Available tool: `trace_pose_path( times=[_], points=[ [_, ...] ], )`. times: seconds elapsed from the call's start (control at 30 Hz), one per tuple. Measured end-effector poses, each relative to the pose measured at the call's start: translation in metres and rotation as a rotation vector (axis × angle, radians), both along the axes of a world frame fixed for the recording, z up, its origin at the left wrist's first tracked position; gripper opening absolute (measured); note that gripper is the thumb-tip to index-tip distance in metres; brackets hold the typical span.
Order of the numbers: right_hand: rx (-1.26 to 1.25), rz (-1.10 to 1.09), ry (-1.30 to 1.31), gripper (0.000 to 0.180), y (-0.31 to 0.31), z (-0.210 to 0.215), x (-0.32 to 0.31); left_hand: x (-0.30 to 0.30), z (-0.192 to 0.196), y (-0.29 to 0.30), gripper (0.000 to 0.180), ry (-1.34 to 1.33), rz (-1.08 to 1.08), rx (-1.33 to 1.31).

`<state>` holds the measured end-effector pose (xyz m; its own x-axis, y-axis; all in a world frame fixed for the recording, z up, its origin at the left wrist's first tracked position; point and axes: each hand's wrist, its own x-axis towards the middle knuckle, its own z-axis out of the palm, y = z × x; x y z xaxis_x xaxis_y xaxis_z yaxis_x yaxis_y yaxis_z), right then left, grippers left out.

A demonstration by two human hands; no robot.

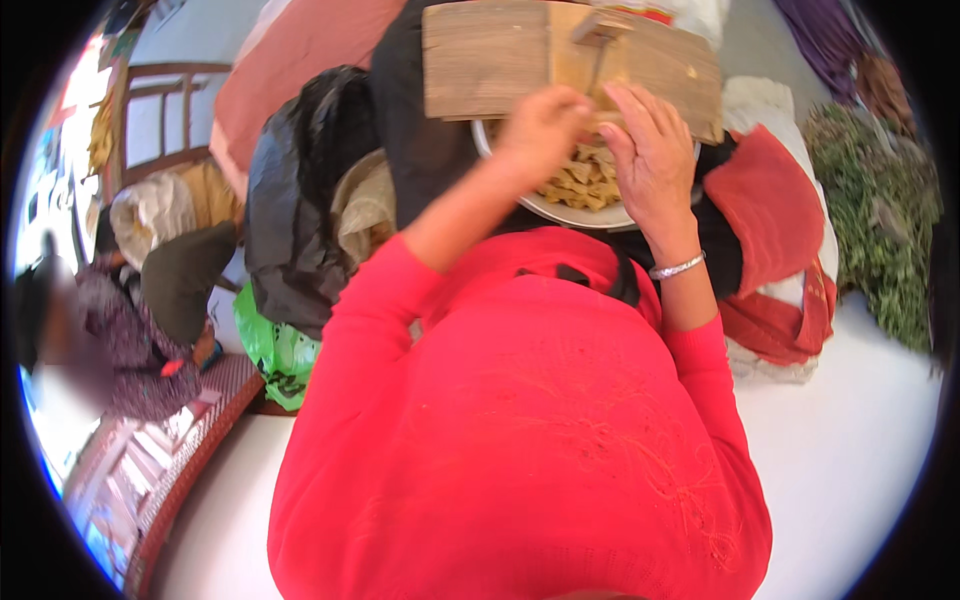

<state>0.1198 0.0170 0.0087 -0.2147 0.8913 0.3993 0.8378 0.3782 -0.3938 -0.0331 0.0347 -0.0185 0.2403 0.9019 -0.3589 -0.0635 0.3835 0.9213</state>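
Note:
A wooden board (485, 65) lies across the far side of a white bowl (568, 216). Light yellow-brown, dried-looking pieces (588, 182) fill the bowl. On the board rests a tool with a wooden block (602, 28) and a thin dark stem. My left hand (545, 125), slightly blurred, is over the bowl near the board's edge; its fingers are curled together, and what they hold is hidden. Opposite it, my right hand (655, 150), with a silver bangle at the wrist, has its fingers stretched out and its thumb apart, close to the left fingertips.
Left of the bowl stand a black plastic bag (295, 190) and a pale sack (366, 210); a green bag (275, 350) lies nearer. Red cloth (770, 205) is at the right, with leafy green stalks (870, 220) beyond. Another person (130, 340) sits at far left by a woven-edged mat.

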Motion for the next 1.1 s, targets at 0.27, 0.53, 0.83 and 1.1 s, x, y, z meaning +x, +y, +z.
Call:
trace_pose_path(
  times=[0.27, 0.53, 0.83, 1.1],
  points=[
    [-0.453, -0.075, 0.065, 0.02, -0.018, 0.007, 0.04, -0.029, 0.039, -0.013, 0.023, 0.284, -0.438, 0.451],
    [-0.705, 0.086, 1.019, 0.019, -0.038, 0.089, 0.006, 0.003, 0.066, -0.012, 0.025, -0.42, -0.296, 0.074],
    [-0.078, -0.118, 0.353, 0.013, -0.007, 0.002, 0.009, 0.013, 0.02, -0.012, 0.017, -0.392, -0.305, -0.139],
    [-0.639, -0.023, 0.537, 0.024, -0.035, -0.052, 0.029, -0.002, -0.013, -0.024, 0.017, 0.782, -0.377, 0.965]
  ],
)
